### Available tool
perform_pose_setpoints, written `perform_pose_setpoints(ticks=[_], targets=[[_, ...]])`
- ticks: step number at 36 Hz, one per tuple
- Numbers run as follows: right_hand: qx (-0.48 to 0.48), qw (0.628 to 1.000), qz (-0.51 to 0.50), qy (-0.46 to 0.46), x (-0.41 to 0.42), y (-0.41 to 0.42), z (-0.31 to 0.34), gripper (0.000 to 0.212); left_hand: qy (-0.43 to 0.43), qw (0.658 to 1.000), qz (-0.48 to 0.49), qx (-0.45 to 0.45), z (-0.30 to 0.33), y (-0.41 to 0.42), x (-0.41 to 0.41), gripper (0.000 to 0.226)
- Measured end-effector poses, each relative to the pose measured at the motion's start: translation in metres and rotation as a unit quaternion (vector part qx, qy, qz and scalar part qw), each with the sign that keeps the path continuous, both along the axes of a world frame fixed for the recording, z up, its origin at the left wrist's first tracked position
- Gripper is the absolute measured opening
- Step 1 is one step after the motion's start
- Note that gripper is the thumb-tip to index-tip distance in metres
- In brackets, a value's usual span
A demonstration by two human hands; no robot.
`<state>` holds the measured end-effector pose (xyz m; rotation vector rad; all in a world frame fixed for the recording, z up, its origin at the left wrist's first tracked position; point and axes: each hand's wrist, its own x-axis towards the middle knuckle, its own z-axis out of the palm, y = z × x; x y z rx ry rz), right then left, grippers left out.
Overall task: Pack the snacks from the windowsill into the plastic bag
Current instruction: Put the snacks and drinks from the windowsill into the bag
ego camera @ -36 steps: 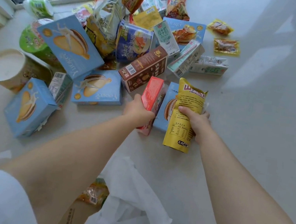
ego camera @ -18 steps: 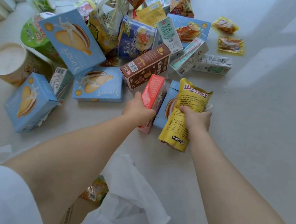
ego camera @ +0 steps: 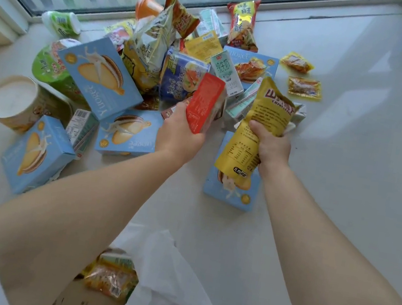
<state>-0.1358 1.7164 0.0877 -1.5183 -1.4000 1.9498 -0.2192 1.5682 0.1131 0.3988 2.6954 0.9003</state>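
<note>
Both hands have risen since the earlier frame, lifting their snacks off the windowsill (ego camera: 349, 175). Fingers of the left hand (ego camera: 179, 135) are curled round the lower end of a red box (ego camera: 203, 102), now tilted up clear of the pile; fingers of the right hand (ego camera: 272, 144) squeeze the waist of a yellow pouch (ego camera: 255, 132), which creases at the grip and hangs over a light-blue box (ego camera: 230, 194). Handling, as judged: the red box looks stiff and light, so a hold across its narrow faces is secure; the pouch is soft and smooth, likely to slip or crush if pinched hard, and is best taken mid-body as here. The plastic bag (ego camera: 169, 279) lies crumpled at the near edge between the forearms, with at least one orange packet (ego camera: 110, 276) already showing at its mouth. Count of what remains on the sill: five light-blue boxes are visible, two small orange sachets (ego camera: 303, 88) lie well apart to the right, three round tubs sit at left, and a mixed heap of bags and cartons, too overlapped to count, fills the middle.
</note>
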Motion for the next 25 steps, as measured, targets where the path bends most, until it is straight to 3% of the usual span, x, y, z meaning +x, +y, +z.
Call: perform_pose_setpoints(ticks=[2,5,8,12,14,20,25], targets=[[0.0,1.0,0.011,0.019,-0.014,0.011,0.004,0.031,0.039,0.998,0.027,0.041,0.004,0.001,-0.008,0.046],[-0.009,1.0,0.017,0.022,-0.036,0.023,0.003,0.036,0.056,0.996,0.047,0.057,0.011,0.0,-0.024,0.049],[-0.018,0.998,0.051,0.016,-0.057,0.027,-0.007,0.036,0.007,0.993,0.093,0.075,0.013,0.004,-0.043,0.048],[-0.051,0.997,0.05,-0.011,-0.077,0.027,-0.024,0.059,-0.044,0.985,0.131,0.105,0.017,0.015,-0.066,0.048],[-0.063,0.997,0.051,-0.009,-0.083,0.026,-0.03,0.051,-0.061,0.98,0.143,0.123,0.017,0.017,-0.074,0.046],[0.036,0.994,0.101,-0.037,-0.1,0.028,-0.04,0.051,-0.039,0.984,0.125,0.121,0.009,0.02,-0.081,0.046],[0.069,0.98,0.179,-0.052,-0.109,0.035,-0.045,0.055,-0.092,0.978,0.14,0.128,-0.018,0.015,-0.075,0.049]])
